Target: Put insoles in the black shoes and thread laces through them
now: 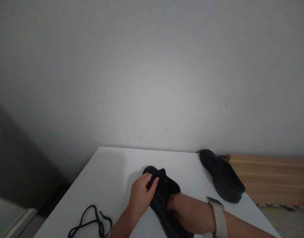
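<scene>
A plain grey wall [152, 76] fills the upper view, lit brightest near its middle, with a brownish smudge on the right and a tiny dark speck lower down; the white desk [109, 175] has its far edge along the wall; a laced black shoe [222, 175] rests on its right side, toe toward the wall; beyond is a wood-grained board [273, 178]; a pale-edged object [20, 223], unclear, shows at lower left.

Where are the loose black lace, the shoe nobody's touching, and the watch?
Black lace [100, 224]: head view, on its tangled loops.
Untouched shoe [222, 178]: head view, on its side.
Watch [219, 218]: head view, on its pale strap.
</scene>
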A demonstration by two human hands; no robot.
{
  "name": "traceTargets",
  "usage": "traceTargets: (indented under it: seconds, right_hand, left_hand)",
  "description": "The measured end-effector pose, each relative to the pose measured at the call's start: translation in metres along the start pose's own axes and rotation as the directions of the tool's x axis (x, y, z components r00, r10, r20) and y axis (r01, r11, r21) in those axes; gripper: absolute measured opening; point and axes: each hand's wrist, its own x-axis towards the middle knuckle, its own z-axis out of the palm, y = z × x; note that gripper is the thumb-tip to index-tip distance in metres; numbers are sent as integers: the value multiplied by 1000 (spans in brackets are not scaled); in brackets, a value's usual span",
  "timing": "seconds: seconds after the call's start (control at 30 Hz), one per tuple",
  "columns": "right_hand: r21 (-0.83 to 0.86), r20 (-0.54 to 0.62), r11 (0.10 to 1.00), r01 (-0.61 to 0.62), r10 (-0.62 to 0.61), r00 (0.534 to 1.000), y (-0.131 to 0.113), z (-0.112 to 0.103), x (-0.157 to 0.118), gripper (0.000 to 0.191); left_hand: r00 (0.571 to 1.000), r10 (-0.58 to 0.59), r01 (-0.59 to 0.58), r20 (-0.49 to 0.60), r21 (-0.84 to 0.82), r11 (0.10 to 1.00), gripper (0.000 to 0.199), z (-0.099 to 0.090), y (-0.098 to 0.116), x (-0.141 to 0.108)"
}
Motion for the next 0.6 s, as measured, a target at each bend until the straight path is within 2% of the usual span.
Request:
traceTargets:
  seconds: [0.2,0.37,0.5,0.6]
  right_hand:
    - [-138,82,990,39,-27,996,-6,-4,12,33]
    - [-157,128,981,111,-91,988,-11,-6,22,27]
    - [-126,10,986,106,-105,994,-27,4,17,28]
    - [-89,-127,995,32,-43,991,-34,11,7,30]
  left_hand:
    - [1000,3,-3,9,10,1000,34,0,0,-1]
    - [1000,5,-5,5,44,999,34,-1,-2,4]
    - [1000,-19,19,1,60,998,32,-6,0,9]
    - [1000,-3,3,25,28,1000,20,-23,-1,7]
